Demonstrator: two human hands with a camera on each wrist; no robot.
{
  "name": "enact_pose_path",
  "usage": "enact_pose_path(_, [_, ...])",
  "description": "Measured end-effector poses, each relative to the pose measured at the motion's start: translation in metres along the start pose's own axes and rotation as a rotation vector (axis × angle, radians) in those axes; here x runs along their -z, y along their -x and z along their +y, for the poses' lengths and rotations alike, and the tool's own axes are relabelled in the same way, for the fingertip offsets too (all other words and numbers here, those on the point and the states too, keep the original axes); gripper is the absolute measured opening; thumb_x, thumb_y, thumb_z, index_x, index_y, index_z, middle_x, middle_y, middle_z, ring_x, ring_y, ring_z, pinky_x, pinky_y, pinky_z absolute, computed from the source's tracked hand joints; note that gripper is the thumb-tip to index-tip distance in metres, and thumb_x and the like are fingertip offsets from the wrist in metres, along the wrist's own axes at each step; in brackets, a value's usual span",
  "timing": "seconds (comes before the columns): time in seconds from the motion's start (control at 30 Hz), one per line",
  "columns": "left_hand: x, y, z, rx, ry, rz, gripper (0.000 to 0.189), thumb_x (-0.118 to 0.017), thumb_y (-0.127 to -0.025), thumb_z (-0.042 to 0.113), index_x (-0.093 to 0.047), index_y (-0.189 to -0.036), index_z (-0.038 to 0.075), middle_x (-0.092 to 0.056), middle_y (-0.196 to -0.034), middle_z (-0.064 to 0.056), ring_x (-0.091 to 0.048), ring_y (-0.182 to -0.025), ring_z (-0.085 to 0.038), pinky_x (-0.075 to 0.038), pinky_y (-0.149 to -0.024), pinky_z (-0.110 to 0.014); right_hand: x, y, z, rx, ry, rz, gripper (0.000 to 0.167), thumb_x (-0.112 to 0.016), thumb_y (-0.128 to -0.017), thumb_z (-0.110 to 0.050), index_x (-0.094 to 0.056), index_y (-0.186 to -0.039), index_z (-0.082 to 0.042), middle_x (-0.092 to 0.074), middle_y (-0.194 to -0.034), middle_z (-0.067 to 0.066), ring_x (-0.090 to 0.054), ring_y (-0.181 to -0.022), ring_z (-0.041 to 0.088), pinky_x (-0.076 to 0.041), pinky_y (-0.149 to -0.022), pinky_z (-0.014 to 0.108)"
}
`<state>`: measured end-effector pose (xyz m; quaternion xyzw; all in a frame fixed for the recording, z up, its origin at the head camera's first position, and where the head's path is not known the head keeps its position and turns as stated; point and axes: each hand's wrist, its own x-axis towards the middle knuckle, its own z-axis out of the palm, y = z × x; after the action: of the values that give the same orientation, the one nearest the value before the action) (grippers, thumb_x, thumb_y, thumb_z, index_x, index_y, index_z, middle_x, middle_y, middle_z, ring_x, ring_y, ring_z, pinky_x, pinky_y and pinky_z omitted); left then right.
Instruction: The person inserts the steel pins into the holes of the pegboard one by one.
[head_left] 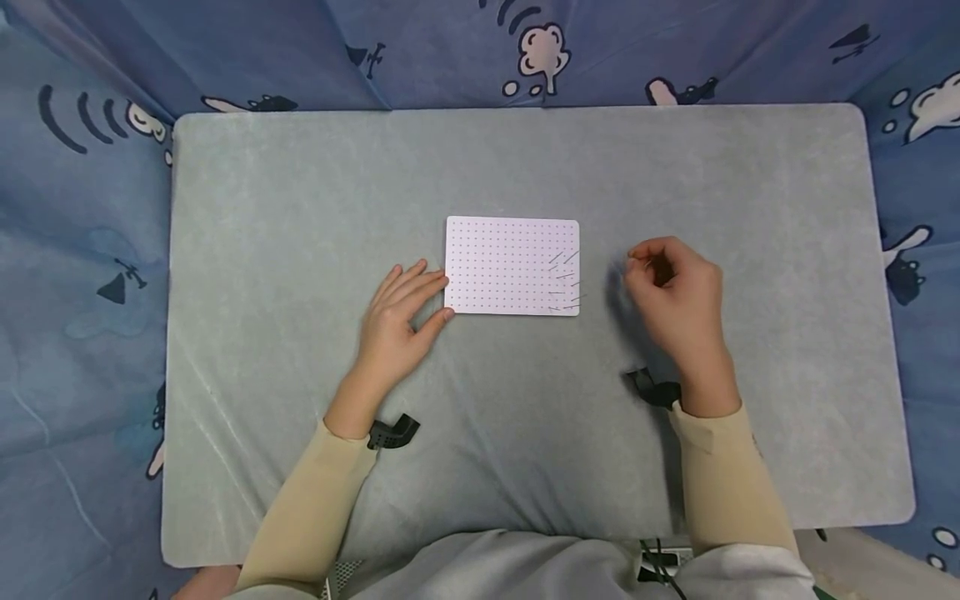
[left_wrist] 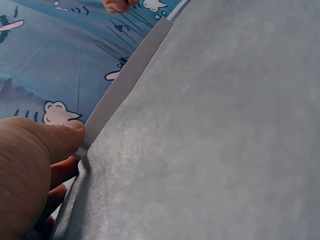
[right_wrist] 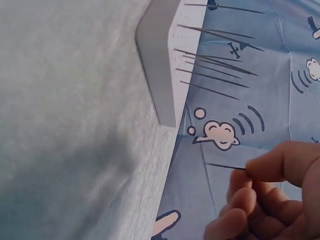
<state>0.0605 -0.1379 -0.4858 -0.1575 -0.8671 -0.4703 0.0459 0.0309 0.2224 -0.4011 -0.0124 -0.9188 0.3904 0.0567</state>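
A white pegboard [head_left: 495, 267] with rows of tiny holes lies on the table. Several thin dark needles [right_wrist: 215, 77] stand up from its right part, leaning at slightly different angles. My left hand [head_left: 397, 325] rests at the board's left edge with fingers extended, thumb at the near left corner; in the left wrist view the thumb [left_wrist: 62, 140] touches the board's side. Off the board's right side, my right hand [head_left: 678, 287] is raised above the table. Its thumb and forefinger pinch one thin needle [right_wrist: 227, 166], whose free end points toward the board's side in the right wrist view.
A grey cloth covers the table [head_left: 300, 183], with soft wrinkles near the front edge. Blue patterned curtains [head_left: 450, 50] hang around the back and sides. Black wrist cameras [head_left: 395, 432] sit on both forearms.
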Motion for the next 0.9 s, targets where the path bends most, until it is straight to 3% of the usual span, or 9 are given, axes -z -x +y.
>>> enact_pose_path(0.2, [0.0, -0.001, 0.0, 0.001, 0.005, 0.006, 0.045, -0.087, -0.096, 0.016, -0.075, -0.136, -0.001, -0.072, -0.142, -0.014, -0.053, -0.151, -0.032, -0.023, -0.136, -0.045, -0.003, -0.009, 0.002, -0.003, -0.076, 0.023, 0.011, -0.071, -0.099, -0.004, -0.08, -0.103, 0.002, -0.065, -0.08, 0.002, -0.052, -0.067, 0.014, -0.04, -0.058, 0.023])
enact_pose_path(0.47, [0.001, -0.001, 0.0, -0.007, 0.0, 0.005, 0.045, -0.087, -0.096, 0.016, -0.075, -0.136, -0.001, -0.072, -0.141, -0.015, -0.053, -0.15, -0.033, -0.024, -0.136, -0.046, -0.011, -0.021, 0.007, -0.035, -0.15, -0.047, 0.009, -0.078, -0.101, -0.006, -0.083, -0.107, -0.001, -0.069, -0.086, 0.0, -0.056, -0.071, 0.015, -0.044, -0.061, 0.023])
enact_pose_path(0.7, [0.002, -0.001, 0.0, -0.001, -0.009, -0.008, 0.043, -0.086, -0.097, 0.015, -0.075, -0.135, -0.001, -0.073, -0.141, -0.015, -0.053, -0.15, -0.032, -0.024, -0.136, -0.045, -0.019, -0.028, 0.003, 0.017, -0.145, -0.128, 0.008, -0.079, -0.102, -0.01, -0.085, -0.106, -0.007, -0.071, -0.086, 0.004, -0.056, -0.067, 0.017, -0.043, -0.056, 0.023])
enact_pose_path(0.9, [0.001, -0.001, 0.0, 0.007, -0.007, -0.015, 0.043, -0.086, -0.097, 0.015, -0.075, -0.135, -0.001, -0.072, -0.142, -0.014, -0.052, -0.151, -0.031, -0.024, -0.136, -0.045, -0.026, -0.033, 0.004, 0.089, -0.117, -0.157, 0.007, -0.078, -0.102, -0.007, -0.083, -0.105, -0.003, -0.072, -0.084, 0.005, -0.054, -0.064, 0.017, -0.041, -0.055, 0.022])
